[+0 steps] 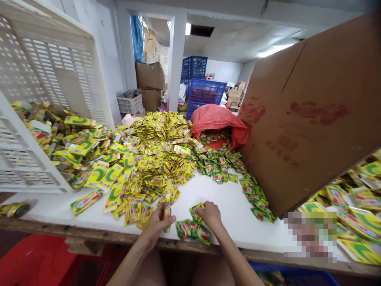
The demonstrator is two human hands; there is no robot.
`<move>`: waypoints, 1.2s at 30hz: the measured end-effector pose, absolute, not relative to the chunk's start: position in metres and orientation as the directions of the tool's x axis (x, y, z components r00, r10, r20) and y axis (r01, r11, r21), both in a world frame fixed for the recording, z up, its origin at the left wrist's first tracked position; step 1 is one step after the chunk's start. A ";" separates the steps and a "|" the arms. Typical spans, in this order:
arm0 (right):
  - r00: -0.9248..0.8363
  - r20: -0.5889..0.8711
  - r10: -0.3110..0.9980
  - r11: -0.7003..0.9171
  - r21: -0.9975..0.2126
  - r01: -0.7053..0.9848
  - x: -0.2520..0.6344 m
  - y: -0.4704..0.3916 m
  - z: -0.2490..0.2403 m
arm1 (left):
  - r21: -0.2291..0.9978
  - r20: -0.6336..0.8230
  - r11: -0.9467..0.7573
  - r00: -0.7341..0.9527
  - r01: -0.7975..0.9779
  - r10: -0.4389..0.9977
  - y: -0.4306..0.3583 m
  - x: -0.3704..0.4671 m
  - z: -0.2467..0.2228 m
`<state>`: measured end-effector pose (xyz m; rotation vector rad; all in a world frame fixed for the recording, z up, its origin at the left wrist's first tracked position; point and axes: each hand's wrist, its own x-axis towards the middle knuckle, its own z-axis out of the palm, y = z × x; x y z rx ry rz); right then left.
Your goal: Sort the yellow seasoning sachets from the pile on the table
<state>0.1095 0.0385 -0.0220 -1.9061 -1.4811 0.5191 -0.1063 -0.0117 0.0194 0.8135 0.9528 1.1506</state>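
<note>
My left hand is closed around a narrow yellow and green box, held on edge above the table's front. In my right hand a small green and yellow packet is pinched between thumb and fingers. Just below it, several green packets with red fruit pictures lie on the white tabletop. A broad heap of yellow packets spreads beyond my left hand. Green packets spill from a red sack at the back.
A white plastic crate tipped on its side at the left spills yellow boxes. At the right leans a large cardboard box, with more yellow boxes past it. A red stool stands below the table's wooden edge.
</note>
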 end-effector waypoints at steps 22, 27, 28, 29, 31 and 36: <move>-0.020 0.393 0.919 0.367 -0.841 0.398 0.054 0.030 0.047 | 0.943 -0.040 0.175 0.424 -0.283 0.905 -0.003 -0.083 0.005; -0.160 0.597 0.786 0.578 -0.618 0.533 0.053 0.036 0.040 | 0.918 -0.063 0.253 0.517 -0.305 0.853 -0.007 -0.088 0.010; -0.202 0.621 0.758 0.616 -0.577 0.537 0.052 0.038 0.041 | 0.921 -0.058 0.249 0.527 -0.299 0.848 -0.007 -0.089 0.012; -0.238 0.634 0.736 0.644 -0.546 0.536 0.052 0.039 0.042 | 0.923 -0.054 0.248 0.539 -0.295 0.840 -0.008 -0.089 0.013; -0.314 0.632 0.708 0.682 -0.496 0.538 0.052 0.042 0.046 | 0.921 -0.048 0.256 0.565 -0.295 0.824 -0.008 -0.091 0.014; -0.554 0.513 0.656 0.749 -0.346 0.565 0.053 0.040 0.054 | 0.916 -0.030 0.251 0.572 -0.312 0.819 -0.008 -0.092 0.016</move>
